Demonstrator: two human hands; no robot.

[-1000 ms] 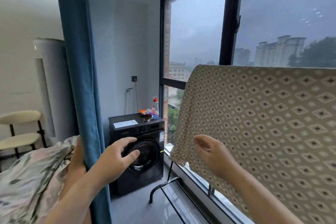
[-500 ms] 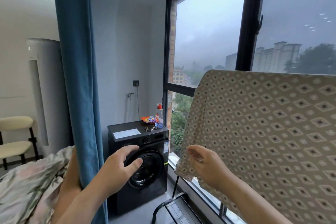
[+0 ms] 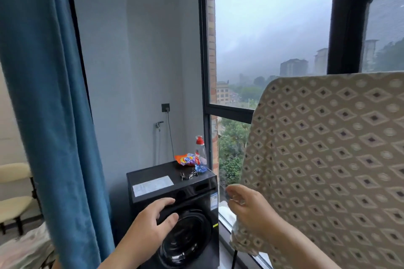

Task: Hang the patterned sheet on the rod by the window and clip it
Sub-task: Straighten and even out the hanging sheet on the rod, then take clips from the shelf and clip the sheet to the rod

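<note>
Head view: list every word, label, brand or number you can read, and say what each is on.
Nothing here reads for certain.
Orange packet on the washing machine: round logo, too blurred.
Clear bottle beside it: red label, print too small.
White sheet of paper on the machine's top: print blurred.
Sticker on the machine's front: too small.
Patterned sheet: diamonds and dots, no text.

I see my left hand (image 3: 150,225) hovering loose-fingered in front of the washing machine (image 3: 185,194), holding nothing. Right of the machine, the patterned sheet (image 3: 328,159) hangs draped before the window (image 3: 273,28). My right hand (image 3: 251,209) curls round its near edge, the corner bunched beneath. On the machine's top sit a bottle (image 3: 200,153), an orange packet (image 3: 185,159) and some clips (image 3: 188,175). A blue curtain (image 3: 54,116) hangs left of it.
</note>
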